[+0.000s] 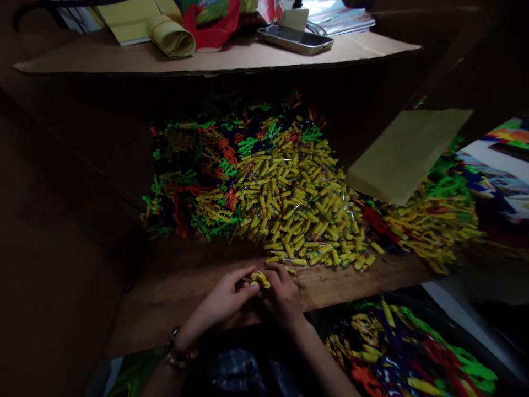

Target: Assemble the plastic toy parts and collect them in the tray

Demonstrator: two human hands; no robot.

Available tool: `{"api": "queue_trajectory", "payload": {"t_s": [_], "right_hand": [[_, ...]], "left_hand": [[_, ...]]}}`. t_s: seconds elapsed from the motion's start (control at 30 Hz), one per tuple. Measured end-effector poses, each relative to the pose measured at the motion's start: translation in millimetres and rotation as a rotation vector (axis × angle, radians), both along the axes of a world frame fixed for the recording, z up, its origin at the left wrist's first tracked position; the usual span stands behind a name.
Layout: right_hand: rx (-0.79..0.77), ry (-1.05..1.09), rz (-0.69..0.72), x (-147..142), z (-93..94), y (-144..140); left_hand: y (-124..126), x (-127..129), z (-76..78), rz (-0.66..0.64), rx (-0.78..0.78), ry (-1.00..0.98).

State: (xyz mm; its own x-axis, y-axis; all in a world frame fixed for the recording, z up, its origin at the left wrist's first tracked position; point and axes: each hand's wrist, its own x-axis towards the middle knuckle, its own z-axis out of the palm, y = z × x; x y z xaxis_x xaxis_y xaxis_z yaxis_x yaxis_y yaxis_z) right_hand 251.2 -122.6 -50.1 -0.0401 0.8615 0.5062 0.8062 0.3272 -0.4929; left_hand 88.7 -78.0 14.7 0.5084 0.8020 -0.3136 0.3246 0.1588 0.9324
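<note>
**My two hands and a little yellow piece**

From the camera on my head, I see my left hand (pixel 226 302) and my right hand (pixel 283 295) close together at the near edge of the wooden board (pixel 182 286). My fingers are curled in, and both hands pinch the same small yellow piece (pixel 260 279). The fingertips of the two hands nearly touch around it. The piece is just above the board, near the middle of its near edge. There is a bracelet (pixel 178 353) on my left wrist.

Just behind my hands is a big pile of yellow pieces (pixel 297 204). It spreads over the middle of the board, almost down to my fingers. On the left side of the pile are tangled green, red and orange pieces (pixel 194 176). A tan paper sheet (pixel 407 151) lies toward the right edge. More coloured pieces (pixel 413 353) sit lower down, past the near right corner. A cardboard shelf (pixel 231 55) runs along the far side, and a phone (pixel 295 38) lies on it.
</note>
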Motion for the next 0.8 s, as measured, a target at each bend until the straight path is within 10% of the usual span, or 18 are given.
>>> {"api": "queue_trajectory", "payload": {"t_s": [0.1, 0.23, 0.5, 0.8], "right_hand": [[0.035, 0.078, -0.063, 6, -1.9, -7], [0.0, 0.053, -0.085, 7, -5.8, -17], [-0.009, -0.079, -0.047, 28, -3.0, -13], [0.031, -0.066, 0.017, 36, -12.4, -6]], "left_hand": [[6, 1, 1.5, 0.085, -0.077, -0.018], [17, 17, -11.4, 0.189, 0.24, 0.179], [22, 52, -31.1, -0.078, 0.717, 0.505], [15, 43, -31.4, -0.013, 0.677, 0.267]]}}
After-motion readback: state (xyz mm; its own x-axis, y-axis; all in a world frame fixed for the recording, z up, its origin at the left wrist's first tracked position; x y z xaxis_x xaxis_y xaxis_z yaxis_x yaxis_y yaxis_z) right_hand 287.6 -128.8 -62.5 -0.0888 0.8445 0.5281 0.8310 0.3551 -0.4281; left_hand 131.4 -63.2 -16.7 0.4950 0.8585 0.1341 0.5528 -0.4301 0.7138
